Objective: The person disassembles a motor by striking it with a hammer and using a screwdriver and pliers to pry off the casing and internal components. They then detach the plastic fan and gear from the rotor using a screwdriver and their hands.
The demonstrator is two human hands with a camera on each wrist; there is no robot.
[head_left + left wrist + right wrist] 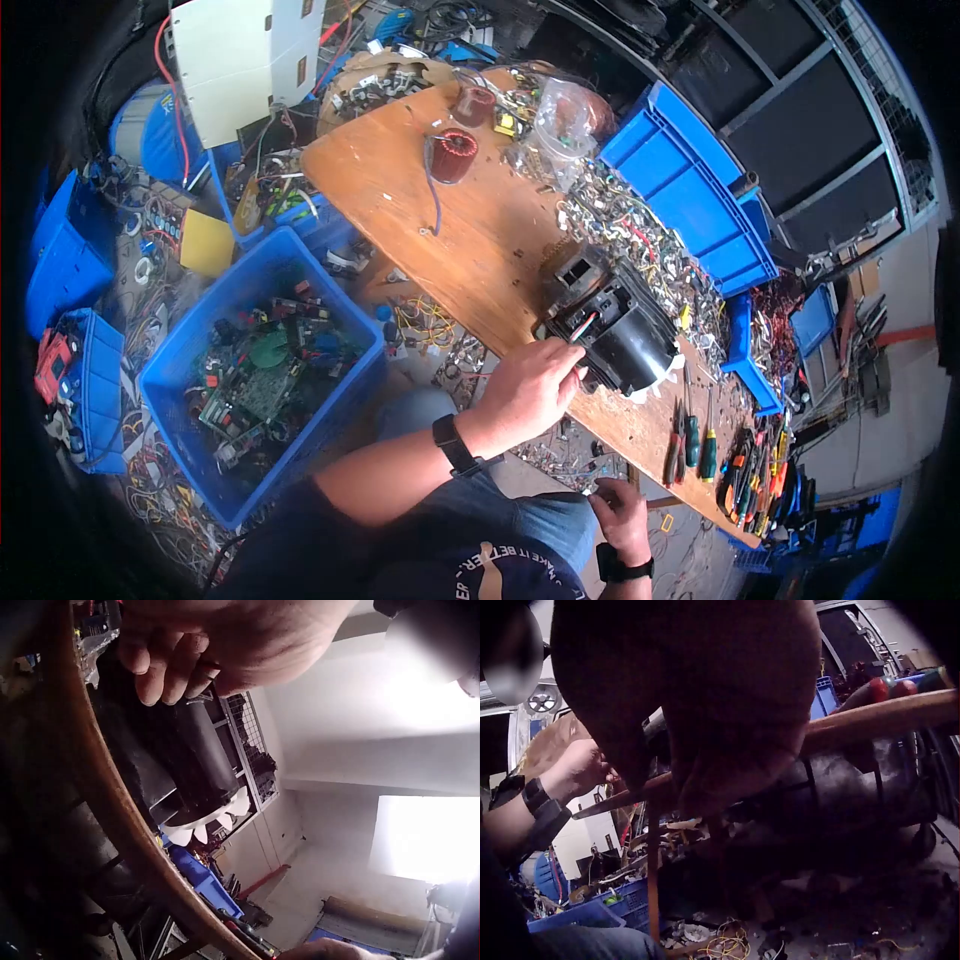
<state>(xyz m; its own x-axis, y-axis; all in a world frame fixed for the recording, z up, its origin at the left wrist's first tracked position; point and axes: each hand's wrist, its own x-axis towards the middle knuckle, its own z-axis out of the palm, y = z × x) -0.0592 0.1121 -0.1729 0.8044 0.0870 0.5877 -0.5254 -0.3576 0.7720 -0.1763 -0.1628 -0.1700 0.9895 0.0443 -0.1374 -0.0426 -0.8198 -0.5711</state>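
Note:
A black motor housing [628,345] lies on the wooden table's near edge, with coloured wires [583,327] in its opening. My left hand [530,390] is at the housing's near side, fingers curled against it beside the wires; what the fingertips pinch is hidden. The left wrist view shows the bent fingers of this hand [225,649] over the dark housing [202,750], with white fan blades [201,831] at its end. Away from the housing, my right hand [622,515] hangs below the table edge, loosely curled and holding nothing visible; it looms dark in the right wrist view [697,697].
Copper-wound coils [455,157] stand farther back on the table [400,180]. Screwdrivers [709,455] and pliers lie at the right. Loose connectors [640,225] pile beside a blue crate [690,190]. A blue bin [375,350] of circuit boards stands on the floor at left.

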